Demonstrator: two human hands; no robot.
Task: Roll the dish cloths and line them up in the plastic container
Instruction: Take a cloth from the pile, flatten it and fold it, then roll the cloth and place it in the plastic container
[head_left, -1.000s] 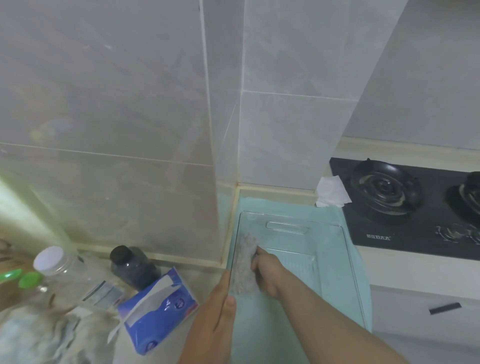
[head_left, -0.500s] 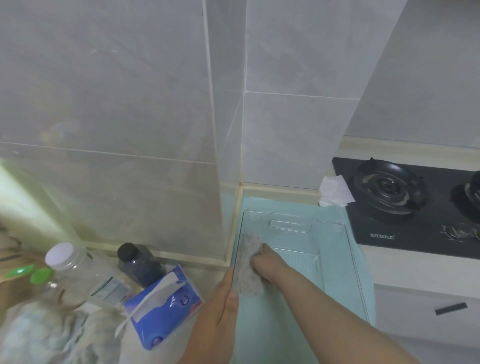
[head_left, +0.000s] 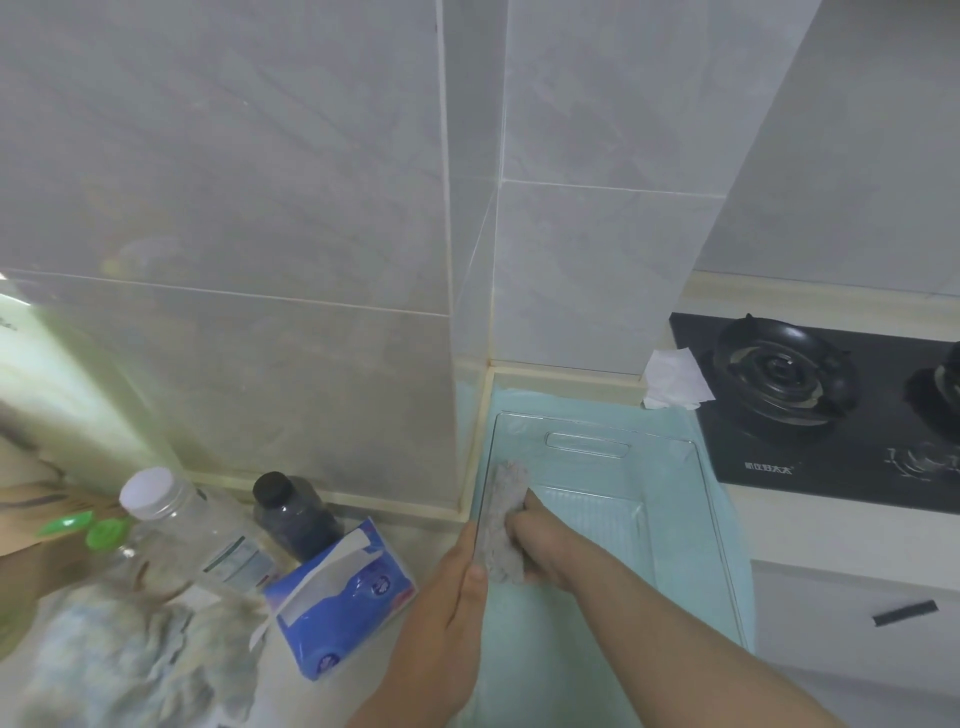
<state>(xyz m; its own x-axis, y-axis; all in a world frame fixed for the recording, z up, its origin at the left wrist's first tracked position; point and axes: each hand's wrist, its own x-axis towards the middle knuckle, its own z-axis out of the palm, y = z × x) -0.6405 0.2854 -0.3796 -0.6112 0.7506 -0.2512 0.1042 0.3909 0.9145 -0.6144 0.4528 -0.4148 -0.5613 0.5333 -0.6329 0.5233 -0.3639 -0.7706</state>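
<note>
A clear plastic container (head_left: 675, 525) lies on a teal mat beside the stove. A rolled grey dish cloth (head_left: 505, 512) lies inside it along its left wall. My right hand (head_left: 537, 543) reaches in from the lower right, fingers curled against the roll's right side and holding it to the wall. My left hand (head_left: 447, 603) lies along the outside of that wall, with the thumb over the rim touching the roll's near end. A heap of loose pale cloths (head_left: 124, 660) lies at the lower left.
A blue tissue pack (head_left: 343, 592), a dark jar (head_left: 291, 514) and a clear bottle with a white cap (head_left: 171, 514) stand left of the container. A black gas stove (head_left: 810, 405) is on the right, a white paper (head_left: 672, 379) at its corner. Tiled walls close the back.
Both hands and the roll stay at the container's left wall. My right hand's fingers have shifted slightly along the roll. The view has moved a little.
</note>
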